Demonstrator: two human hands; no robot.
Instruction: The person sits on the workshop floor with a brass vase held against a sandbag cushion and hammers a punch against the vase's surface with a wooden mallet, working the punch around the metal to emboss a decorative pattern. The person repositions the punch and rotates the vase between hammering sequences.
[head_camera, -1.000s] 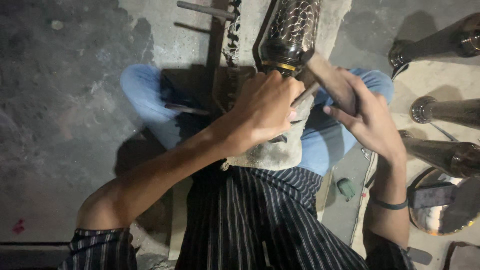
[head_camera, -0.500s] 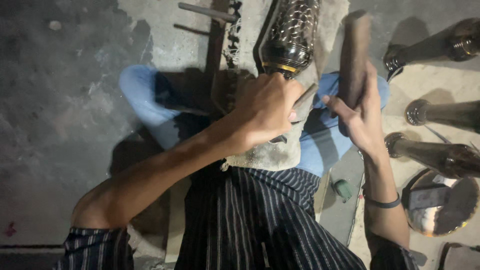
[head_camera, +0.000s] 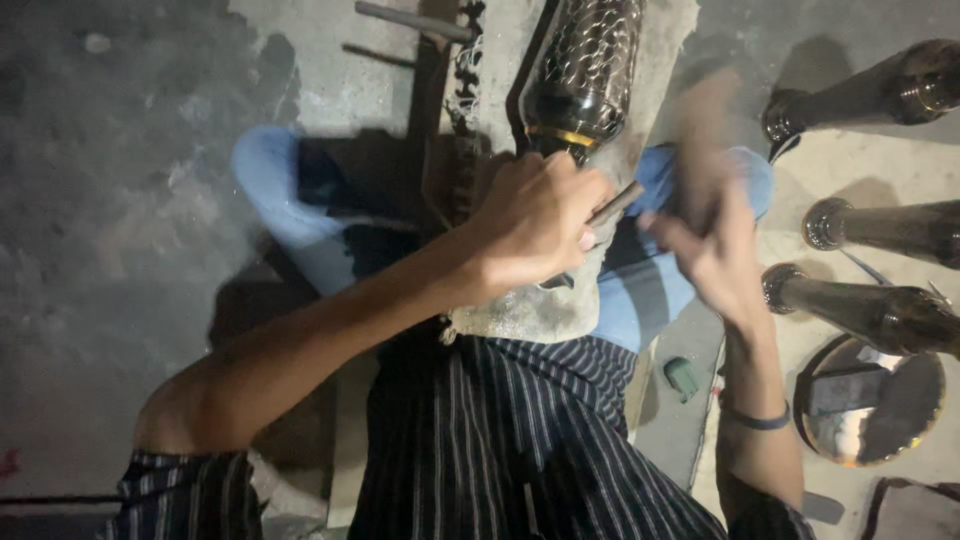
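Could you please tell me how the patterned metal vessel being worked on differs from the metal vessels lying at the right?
The patterned vessel bears a scale-like texture and a gold band; the vessels at the right look smooth. It lies by the left hand, which grips a thin tool; those lie untouched on the floor. All are dark, shiny metal.

I sit on a grey concrete floor (head_camera: 120, 200). On it to my right lie three dark metal vases (head_camera: 880, 315) on their sides, a round shiny metal plate (head_camera: 875, 405) and a small green block (head_camera: 682, 378).
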